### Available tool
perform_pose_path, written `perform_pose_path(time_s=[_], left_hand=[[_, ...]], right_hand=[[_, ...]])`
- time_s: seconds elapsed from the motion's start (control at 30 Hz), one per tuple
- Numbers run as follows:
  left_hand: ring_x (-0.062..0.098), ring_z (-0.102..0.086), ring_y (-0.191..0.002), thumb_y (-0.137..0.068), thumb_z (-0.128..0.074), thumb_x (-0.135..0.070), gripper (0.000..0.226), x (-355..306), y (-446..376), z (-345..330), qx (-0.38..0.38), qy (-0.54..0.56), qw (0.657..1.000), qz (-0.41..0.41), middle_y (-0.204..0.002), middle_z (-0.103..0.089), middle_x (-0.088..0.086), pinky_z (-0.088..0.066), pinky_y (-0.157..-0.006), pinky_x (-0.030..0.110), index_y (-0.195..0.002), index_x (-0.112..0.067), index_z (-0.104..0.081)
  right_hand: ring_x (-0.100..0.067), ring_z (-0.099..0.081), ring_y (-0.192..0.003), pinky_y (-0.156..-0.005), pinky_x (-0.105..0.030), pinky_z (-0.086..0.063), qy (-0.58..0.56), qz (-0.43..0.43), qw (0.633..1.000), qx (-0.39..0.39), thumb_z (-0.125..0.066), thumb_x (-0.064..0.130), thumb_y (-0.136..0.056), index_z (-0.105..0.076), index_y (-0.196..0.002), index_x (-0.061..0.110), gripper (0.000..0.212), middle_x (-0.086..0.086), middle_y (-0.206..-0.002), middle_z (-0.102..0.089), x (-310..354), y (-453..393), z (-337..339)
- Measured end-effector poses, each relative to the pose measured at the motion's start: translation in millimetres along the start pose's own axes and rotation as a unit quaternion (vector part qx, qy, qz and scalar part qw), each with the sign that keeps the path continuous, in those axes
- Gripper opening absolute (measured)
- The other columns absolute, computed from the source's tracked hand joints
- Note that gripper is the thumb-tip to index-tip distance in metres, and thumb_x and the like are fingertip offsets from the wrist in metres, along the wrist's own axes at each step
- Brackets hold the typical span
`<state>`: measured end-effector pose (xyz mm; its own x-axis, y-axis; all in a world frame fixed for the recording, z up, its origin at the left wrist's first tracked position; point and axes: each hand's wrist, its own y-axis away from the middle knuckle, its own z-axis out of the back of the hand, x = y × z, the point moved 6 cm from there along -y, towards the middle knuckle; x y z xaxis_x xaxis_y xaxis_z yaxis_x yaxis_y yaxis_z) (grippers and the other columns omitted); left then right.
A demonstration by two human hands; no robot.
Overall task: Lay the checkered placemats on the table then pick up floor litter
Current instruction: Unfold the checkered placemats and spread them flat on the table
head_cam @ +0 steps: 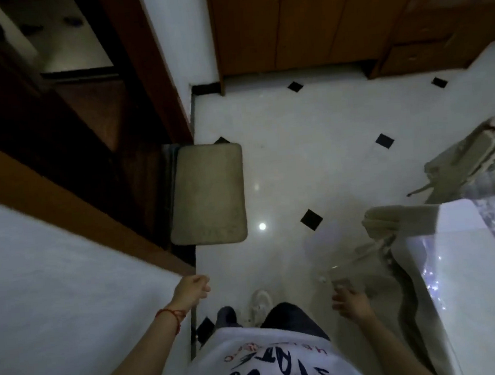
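No checkered placemat is in view. I stand looking down at a white tiled floor [311, 152] with small black diamond insets. My left hand [193, 290] hangs beside the wall corner with loosely curled fingers and holds nothing. My right hand [351, 302] is low at my right side, near the table's edge. A small pale, blurred scrap [324, 279] shows just beyond its fingertips. Whether the fingers hold the scrap or it lies on the floor is unclear. The table [466, 273] at the right has a white cloth under a clear plastic cover.
A beige doormat [208, 193] lies by a dark doorway [81, 117] on the left. Wooden cabinets [301, 23] line the far wall. Two pale chairs [463, 155] [403, 222] stand by the table. A white wall [56, 291] runs close on my left. My shoe [260, 304] is below.
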<state>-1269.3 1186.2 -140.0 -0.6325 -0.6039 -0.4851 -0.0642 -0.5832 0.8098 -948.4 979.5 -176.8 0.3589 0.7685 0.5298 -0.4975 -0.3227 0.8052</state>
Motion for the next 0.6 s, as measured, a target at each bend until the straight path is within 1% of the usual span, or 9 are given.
perform_pose_path(time_s=[0.07, 0.1, 0.2, 0.23, 0.27, 0.37, 0.43, 0.5, 0.6], left_hand=[[0.018, -0.053, -0.073, -0.093, -0.046, -0.02, 0.029, -27.1, -18.0, -1.4, 0.004, -0.018, 1.0, 0.002, -0.094, -0.06, 0.014, -0.039, -0.058, 0.022, -0.11, 0.001, -0.058], [0.016, -0.052, -0.07, -0.093, -0.047, -0.018, 0.027, -39.7, -27.6, -2.3, 0.011, -0.02, 1.0, 0.003, -0.089, -0.06, 0.013, -0.038, -0.057, 0.023, -0.107, 0.002, -0.058], [0.018, -0.049, -0.061, -0.092, -0.047, -0.01, 0.029, -74.7, -59.8, -1.2, 0.019, -0.043, 0.999, 0.022, -0.069, -0.055, 0.01, -0.036, -0.052, 0.025, -0.105, 0.014, -0.056], [0.019, -0.048, -0.059, -0.092, -0.047, -0.009, 0.031, -88.2, -72.1, -3.3, 0.031, -0.048, 0.998, 0.023, -0.068, -0.054, 0.01, -0.035, -0.052, 0.025, -0.107, 0.017, -0.054], [0.02, -0.048, -0.061, -0.092, -0.046, -0.01, 0.03, -105.9, -82.6, -6.4, 0.045, -0.063, 0.997, 0.022, -0.071, -0.055, 0.011, -0.036, -0.054, 0.025, -0.107, 0.015, -0.054], [0.022, -0.054, -0.073, -0.094, -0.046, -0.02, 0.022, -170.6, -115.6, -20.6, 0.072, -0.12, 0.99, -0.015, -0.09, -0.06, 0.013, -0.04, -0.065, 0.025, -0.1, -0.002, -0.057], [0.024, -0.055, -0.074, -0.093, -0.048, -0.02, 0.023, -219.4, -139.1, -35.4, 0.098, -0.138, 0.985, -0.034, -0.082, -0.062, 0.009, -0.044, -0.069, 0.027, -0.097, 0.0, -0.06], [0.022, -0.055, -0.073, -0.093, -0.049, -0.019, 0.019, -273.4, -152.3, -53.5, 0.124, -0.195, 0.971, -0.063, -0.076, -0.059, 0.005, -0.043, -0.063, 0.023, -0.088, -0.004, -0.06], [0.016, -0.051, -0.064, -0.093, -0.048, -0.014, 0.03, -353.4, -164.6, -94.1, 0.178, -0.298, 0.929, -0.124, -0.069, -0.056, 0.006, -0.039, -0.056, 0.022, -0.065, -0.008, -0.056]], right_hand=[[-0.016, -0.056, -0.047, -0.047, -0.023, -0.037, -0.016, 0.029, 0.999, -0.012, -0.045, 0.016, -0.095, -0.056, -0.079, 0.006, 0.022, -0.011, -0.071, -0.054, 44.7, -16.9, 3.0], [-0.016, -0.057, -0.048, -0.048, -0.024, -0.039, -0.024, 0.04, 0.999, -0.018, -0.045, 0.014, -0.095, -0.056, -0.081, 0.006, 0.019, -0.011, -0.072, -0.054, 66.1, -22.8, 5.2], [-0.027, -0.055, -0.071, -0.058, -0.03, -0.04, -0.04, 0.075, 0.996, -0.031, -0.041, 0.013, -0.096, -0.054, -0.099, 0.005, 0.016, -0.011, -0.085, -0.056, 118.0, -34.2, 9.5], [-0.027, -0.054, -0.073, -0.059, -0.03, -0.039, -0.051, 0.082, 0.995, -0.037, -0.041, 0.014, -0.096, -0.054, -0.102, 0.005, 0.017, -0.012, -0.089, -0.056, 129.7, -39.9, 12.0], [-0.025, -0.054, -0.071, -0.059, -0.029, -0.039, -0.069, 0.08, 0.993, -0.047, -0.041, 0.014, -0.096, -0.054, -0.102, 0.004, 0.018, -0.013, -0.09, -0.056, 139.1, -45.6, 15.3], [-0.019, -0.051, -0.063, -0.057, -0.028, -0.036, -0.122, 0.066, 0.986, -0.092, -0.041, 0.013, -0.096, -0.056, -0.103, 0.0, 0.021, -0.014, -0.089, -0.055, 155.0, -63.0, 24.8], [-0.019, -0.052, -0.062, -0.056, -0.027, -0.036, -0.151, 0.049, 0.98, -0.123, -0.041, 0.013, -0.096, -0.056, -0.106, -0.002, 0.024, -0.016, -0.091, -0.056, 158.8, -72.1, 29.1], [-0.02, -0.054, -0.062, -0.053, -0.027, -0.042, -0.202, 0.024, 0.965, -0.166, -0.042, 0.011, -0.095, -0.056, -0.109, -0.006, 0.026, -0.019, -0.094, -0.056, 156.8, -74.3, 32.8], [-0.011, -0.06, -0.05, -0.045, -0.018, -0.044, -0.261, -0.023, 0.941, -0.215, -0.044, 0.012, -0.095, -0.057, -0.107, -0.01, 0.028, -0.016, -0.085, -0.059, 147.6, -72.2, 32.0]])
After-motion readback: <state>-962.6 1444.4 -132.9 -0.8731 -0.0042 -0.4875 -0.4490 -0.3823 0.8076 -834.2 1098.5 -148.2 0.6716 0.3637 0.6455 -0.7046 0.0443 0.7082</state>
